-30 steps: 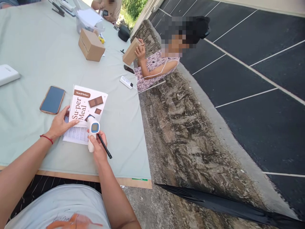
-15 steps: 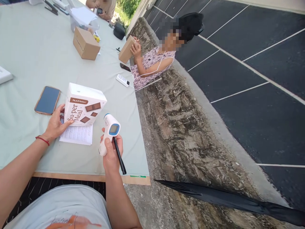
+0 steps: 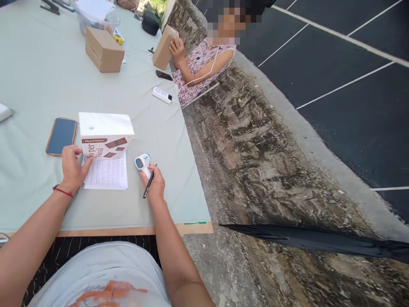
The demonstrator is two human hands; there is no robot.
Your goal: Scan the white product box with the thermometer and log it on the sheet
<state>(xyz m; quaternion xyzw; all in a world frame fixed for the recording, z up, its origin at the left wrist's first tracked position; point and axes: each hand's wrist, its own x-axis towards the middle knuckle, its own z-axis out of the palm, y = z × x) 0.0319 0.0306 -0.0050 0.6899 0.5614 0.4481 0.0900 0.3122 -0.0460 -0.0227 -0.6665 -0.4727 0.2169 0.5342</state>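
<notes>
A white and brown carton (image 3: 107, 124), printed "Su-per Meal", stands on printed sheets (image 3: 107, 175). My left hand (image 3: 72, 167) is closed at its lower left corner, thumb on the printed face and the other fingers bent at the side. To the right, my right hand (image 3: 155, 183) is wrapped round a white infrared thermometer (image 3: 142, 161) with a blue-rimmed screen. A black pen (image 3: 148, 184) is also held in that hand, slanting across the thermometer's handle. The palm side of the grip is hidden.
A phone (image 3: 61, 136) lies left of the carton. Farther back are a cardboard box (image 3: 105, 50), a plastic tub (image 3: 96, 19), a small white device (image 3: 162, 94) and a dark phone (image 3: 164, 75). Across the table corner, another person (image 3: 204, 64) holds a brown box (image 3: 164, 47).
The carton has come down onto the sheets, its top now facing me more. The thermometer has turned and moved away from me; the pen's slant has changed. The view has shifted.
</notes>
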